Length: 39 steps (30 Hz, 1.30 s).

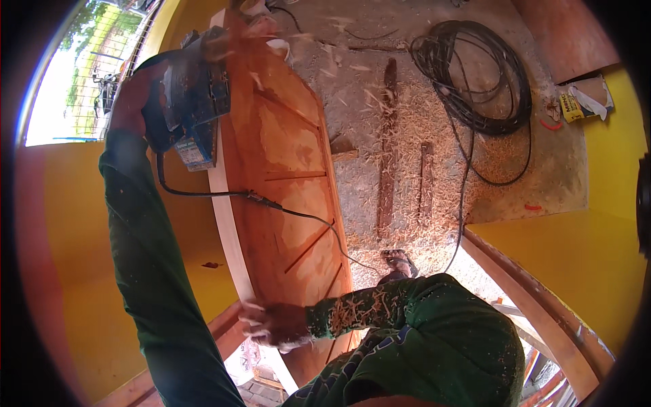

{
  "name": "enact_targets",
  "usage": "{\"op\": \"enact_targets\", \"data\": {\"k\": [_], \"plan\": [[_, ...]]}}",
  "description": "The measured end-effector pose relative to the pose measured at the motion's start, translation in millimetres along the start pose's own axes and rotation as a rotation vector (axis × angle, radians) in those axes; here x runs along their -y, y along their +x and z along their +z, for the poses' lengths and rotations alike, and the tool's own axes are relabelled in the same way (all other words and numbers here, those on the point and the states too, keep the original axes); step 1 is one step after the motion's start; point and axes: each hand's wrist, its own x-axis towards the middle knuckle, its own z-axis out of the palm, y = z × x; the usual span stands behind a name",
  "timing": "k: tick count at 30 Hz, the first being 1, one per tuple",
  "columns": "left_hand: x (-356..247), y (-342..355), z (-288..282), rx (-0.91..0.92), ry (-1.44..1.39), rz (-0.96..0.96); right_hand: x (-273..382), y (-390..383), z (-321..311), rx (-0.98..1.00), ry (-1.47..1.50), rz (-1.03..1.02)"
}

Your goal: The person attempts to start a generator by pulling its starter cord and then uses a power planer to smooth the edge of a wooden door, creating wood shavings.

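My left hand is wrapped round the handle of a blue electric planer. The planer sits on the pale, bare upper edge of a long reddish-brown wooden panel standing on its side, with grooves or strips across its face. My right hand grips the same edge nearer to me, its fingers over the top and slightly blurred. A black power cord runs from the planer across the panel. Wood chips fly near the planer, and shavings cling to my right green sleeve.
A coil of black cable lies on the shaving-strewn concrete floor. Two dark wood strips lie there too, near my sandalled foot. Yellow panels stand at right, with a torn yellow-black packet beyond. At the panel's far end something pale is blurred.
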Motion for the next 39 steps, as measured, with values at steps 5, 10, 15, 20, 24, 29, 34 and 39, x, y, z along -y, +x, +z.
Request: {"op": "enact_targets", "data": {"k": [5, 10, 15, 20, 24, 29, 34, 39], "plan": [[-6.0, 40.1, 10.1, 0.023, 0.062, -0.009, -38.5, 9.4, -39.0, 0.021, 0.101, 0.018], [-22.4, 58.7, 18.5, 0.014, 0.03, -0.037, -48.2, 19.1, -63.3, -0.082, 0.008, 0.004], [-37.5, 78.9, 32.3, 0.095, -0.131, -0.008, -49.7, 18.3, -56.4, 0.003, -0.016, 0.047], [-24.4, 125.9, 2.5, 0.088, 0.01, -0.024, -45.7, 24.2, -47.3, -0.062, -0.021, 0.091], [-33.3, 134.6, 25.3, 0.161, -0.039, -0.017, -43.8, 22.9, -36.1, -0.161, -0.104, 0.158], [-49.5, 174.3, 12.9, 0.29, -0.046, -0.065, -37.9, 22.2, -25.8, -0.056, -0.143, 0.161], [-40.7, 167.6, 7.9, 0.349, -0.081, 0.219, -39.1, 19.2, -23.6, -0.354, 0.092, 0.12], [-50.9, 129.8, 13.1, 0.051, -0.14, 0.296, -45.1, 16.4, -41.2, 0.062, -0.013, 0.154]]}}
